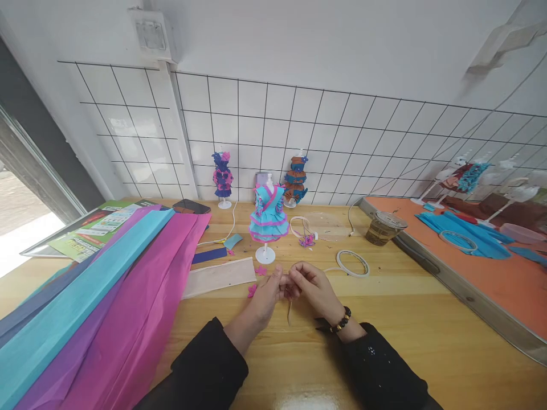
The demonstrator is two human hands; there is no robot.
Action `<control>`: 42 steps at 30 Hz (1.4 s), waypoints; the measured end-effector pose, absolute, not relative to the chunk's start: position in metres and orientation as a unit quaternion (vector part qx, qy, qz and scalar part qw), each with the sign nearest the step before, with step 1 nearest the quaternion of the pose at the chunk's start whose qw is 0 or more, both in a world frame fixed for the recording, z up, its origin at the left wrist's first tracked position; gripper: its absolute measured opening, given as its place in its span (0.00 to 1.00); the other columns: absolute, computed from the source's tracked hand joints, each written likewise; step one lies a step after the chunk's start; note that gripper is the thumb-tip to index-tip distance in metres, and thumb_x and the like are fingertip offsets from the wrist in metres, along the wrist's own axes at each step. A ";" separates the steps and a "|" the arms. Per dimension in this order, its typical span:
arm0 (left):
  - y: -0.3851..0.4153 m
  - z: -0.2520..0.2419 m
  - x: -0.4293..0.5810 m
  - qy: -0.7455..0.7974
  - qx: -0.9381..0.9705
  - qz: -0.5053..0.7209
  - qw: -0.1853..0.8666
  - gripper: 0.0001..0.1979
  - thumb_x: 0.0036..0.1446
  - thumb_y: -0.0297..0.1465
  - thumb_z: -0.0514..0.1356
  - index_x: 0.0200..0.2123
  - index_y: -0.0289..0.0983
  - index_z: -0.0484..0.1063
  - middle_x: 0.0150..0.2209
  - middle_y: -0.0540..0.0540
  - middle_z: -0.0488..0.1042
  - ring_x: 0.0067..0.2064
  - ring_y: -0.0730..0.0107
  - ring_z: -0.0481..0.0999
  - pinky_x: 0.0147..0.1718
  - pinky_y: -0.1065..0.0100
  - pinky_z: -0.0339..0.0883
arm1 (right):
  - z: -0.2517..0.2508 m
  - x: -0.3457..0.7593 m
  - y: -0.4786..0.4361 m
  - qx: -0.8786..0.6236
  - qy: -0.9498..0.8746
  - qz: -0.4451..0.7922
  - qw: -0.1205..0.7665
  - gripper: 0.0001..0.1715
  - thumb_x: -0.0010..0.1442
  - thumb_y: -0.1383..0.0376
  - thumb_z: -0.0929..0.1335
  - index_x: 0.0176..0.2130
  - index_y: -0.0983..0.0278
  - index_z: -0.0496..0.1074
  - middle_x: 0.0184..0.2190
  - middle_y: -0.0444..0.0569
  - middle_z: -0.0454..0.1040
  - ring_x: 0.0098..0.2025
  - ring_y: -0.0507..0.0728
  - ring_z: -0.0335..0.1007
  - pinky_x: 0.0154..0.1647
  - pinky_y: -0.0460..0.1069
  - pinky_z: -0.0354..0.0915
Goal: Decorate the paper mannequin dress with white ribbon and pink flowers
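My left hand [265, 296] and my right hand [315, 287] meet above the wooden table [405, 319], fingers pinched together on a small pink paper piece [287, 290] with a thin pale strip hanging below it. Small pink paper flowers [255, 281] lie just left of my left hand. Beyond my hands stands a small mannequin wearing a turquoise and pink paper dress [268, 215]. A roll of tape [352, 263] lies to the right of my right hand. My right wrist wears a bead bracelet.
Long sheets of turquoise, purple and pink crepe paper [106, 302] cover the table's left. Two more dressed mannequins [223, 176] [296, 179] stand by the tiled wall. A plastic cup [385, 228] sits near an orange board [491, 279] holding blue paper pieces.
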State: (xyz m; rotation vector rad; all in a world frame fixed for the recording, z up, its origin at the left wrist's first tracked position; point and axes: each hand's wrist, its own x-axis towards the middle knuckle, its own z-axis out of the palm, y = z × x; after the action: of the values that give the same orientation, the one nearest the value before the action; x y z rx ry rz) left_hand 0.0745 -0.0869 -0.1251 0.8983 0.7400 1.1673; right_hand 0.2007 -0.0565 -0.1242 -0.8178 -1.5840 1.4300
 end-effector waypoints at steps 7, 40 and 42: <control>-0.086 -0.124 0.071 0.325 0.352 0.553 0.682 0.29 0.52 0.51 0.50 0.24 0.30 0.75 0.22 0.44 0.70 0.27 0.72 0.65 0.30 0.69 0.57 | -0.125 0.200 -0.056 -0.339 -0.648 0.541 0.415 0.16 0.54 0.53 0.67 0.33 0.64 0.66 0.21 0.41 0.68 0.23 0.50 0.65 0.26 0.47 0.63; -0.083 -0.121 0.070 0.432 0.459 0.547 0.551 0.30 0.55 0.52 0.45 0.20 0.34 0.71 0.22 0.45 0.66 0.27 0.69 0.63 0.28 0.68 0.54 | -0.127 0.209 -0.049 -0.338 -0.818 0.192 0.424 0.10 0.61 0.63 0.61 0.36 0.61 0.71 0.36 0.53 0.69 0.40 0.57 0.67 0.42 0.53 0.65; -0.083 -0.122 0.069 0.448 0.472 0.552 0.521 0.28 0.55 0.50 0.46 0.20 0.34 0.71 0.21 0.46 0.66 0.26 0.69 0.63 0.27 0.68 0.54 | -0.126 0.208 -0.049 -0.349 -0.806 0.207 0.432 0.11 0.61 0.62 0.61 0.35 0.61 0.70 0.35 0.53 0.69 0.39 0.57 0.66 0.40 0.53 0.65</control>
State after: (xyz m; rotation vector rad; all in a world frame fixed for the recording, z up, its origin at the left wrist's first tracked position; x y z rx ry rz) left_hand 0.0694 -0.0832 -0.1221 1.1317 1.0746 1.3219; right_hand 0.2081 -0.0491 -0.1260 -0.8697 -2.0087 0.5150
